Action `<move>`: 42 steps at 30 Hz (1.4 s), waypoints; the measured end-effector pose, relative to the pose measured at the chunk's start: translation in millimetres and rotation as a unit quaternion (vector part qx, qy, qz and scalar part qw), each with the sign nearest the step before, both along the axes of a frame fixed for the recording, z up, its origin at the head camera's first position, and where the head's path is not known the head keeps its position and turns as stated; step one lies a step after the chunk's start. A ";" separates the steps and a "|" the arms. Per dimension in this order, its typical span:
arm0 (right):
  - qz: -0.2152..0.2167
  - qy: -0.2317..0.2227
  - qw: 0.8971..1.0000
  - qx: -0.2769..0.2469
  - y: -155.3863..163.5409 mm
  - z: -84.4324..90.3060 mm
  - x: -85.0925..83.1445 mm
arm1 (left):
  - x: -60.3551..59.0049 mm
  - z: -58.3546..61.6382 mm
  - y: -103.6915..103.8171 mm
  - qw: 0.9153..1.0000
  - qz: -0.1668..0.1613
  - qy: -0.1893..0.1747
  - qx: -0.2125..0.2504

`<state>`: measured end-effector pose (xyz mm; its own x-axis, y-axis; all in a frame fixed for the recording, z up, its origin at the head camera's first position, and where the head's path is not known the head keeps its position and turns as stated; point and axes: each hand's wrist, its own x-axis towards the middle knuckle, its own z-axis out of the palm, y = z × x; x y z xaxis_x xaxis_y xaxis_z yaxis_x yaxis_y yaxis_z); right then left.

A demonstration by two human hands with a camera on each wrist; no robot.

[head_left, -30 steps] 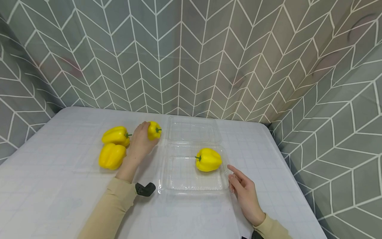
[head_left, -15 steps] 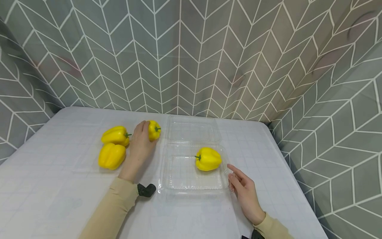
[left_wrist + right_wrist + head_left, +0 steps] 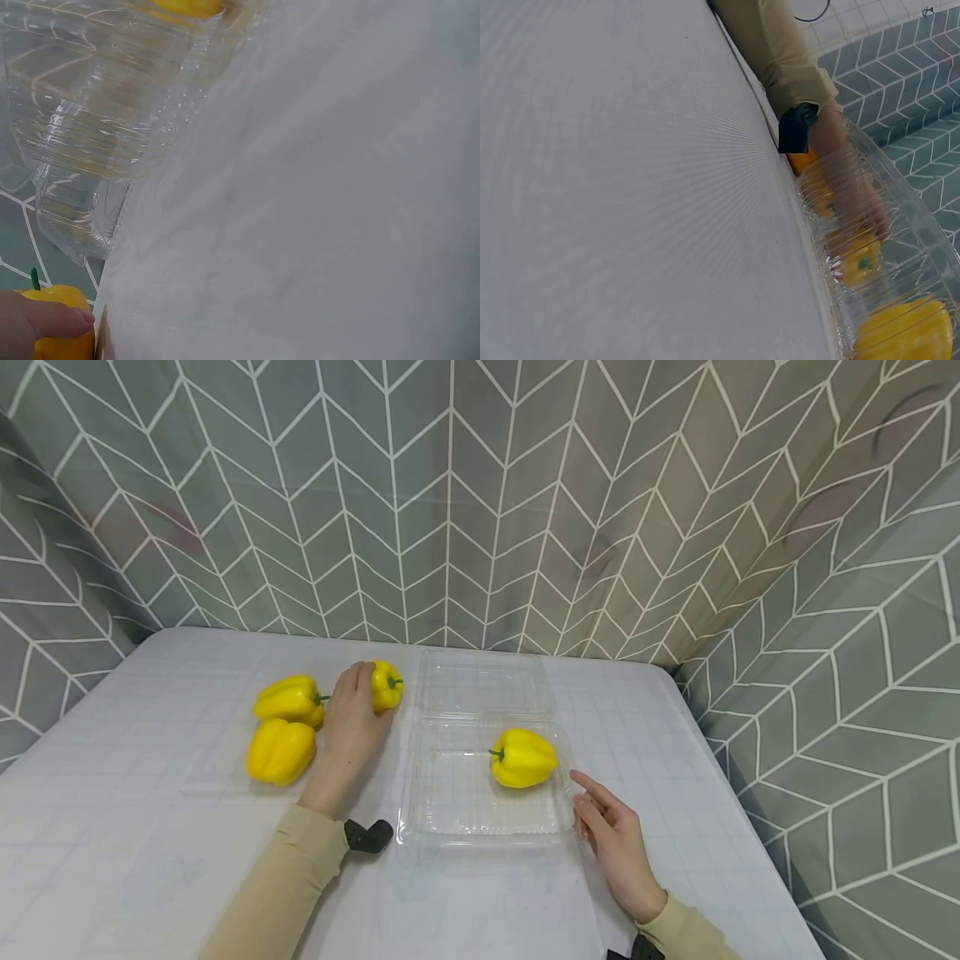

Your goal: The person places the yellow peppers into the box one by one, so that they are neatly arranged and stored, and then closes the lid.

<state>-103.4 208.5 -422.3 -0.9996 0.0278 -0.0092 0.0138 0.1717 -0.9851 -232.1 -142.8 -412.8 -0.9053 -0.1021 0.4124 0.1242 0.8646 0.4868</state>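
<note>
My left hand (image 3: 351,718) grips a yellow bell pepper (image 3: 386,686) near the far edge of the table, its green stem facing right. In the left wrist view the thumb (image 3: 64,320) lies across that pepper. A clear plastic clamshell container (image 3: 450,814) lies opened out to its right, the lid (image 3: 487,685) at the back. Another yellow bell pepper (image 3: 525,758) sits in the right part of the base, stem to the left. Beside the container's right wall is my right hand (image 3: 615,843), index finger stretched out and fingertips right at the rim, holding nothing.
Two more yellow bell peppers, one behind (image 3: 288,699) and one in front (image 3: 281,752), lie close together left of my left hand. A white cloth (image 3: 150,827) covers the table. Patterned grey curtains (image 3: 465,510) hang along the back and sides.
My left forearm has shifted slightly to the right, while the left hand stays on the same bell pepper. The right hand and the container have hardly moved.
</note>
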 end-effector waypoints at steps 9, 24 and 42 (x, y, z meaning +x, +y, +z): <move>0.004 -0.003 1.000 0.002 -0.7 1.1 -1.0 | -2.0 -3.8 -1.0 1.000 0.006 0.026 0.001; 0.005 0.001 1.000 -0.005 -0.4 0.6 -0.8 | -1.3 -3.8 -1.7 0.999 0.024 0.045 0.004; 0.000 -0.004 1.000 -0.008 -0.9 1.3 1.0 | 2.2 1.6 1.0 0.999 0.043 0.017 0.028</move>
<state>-102.4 207.6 -421.0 -0.9994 0.0281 -0.0180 0.0222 0.1567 -0.9874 -229.9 -141.8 -411.2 -0.8777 -0.2025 0.4344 0.0680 0.8446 0.5311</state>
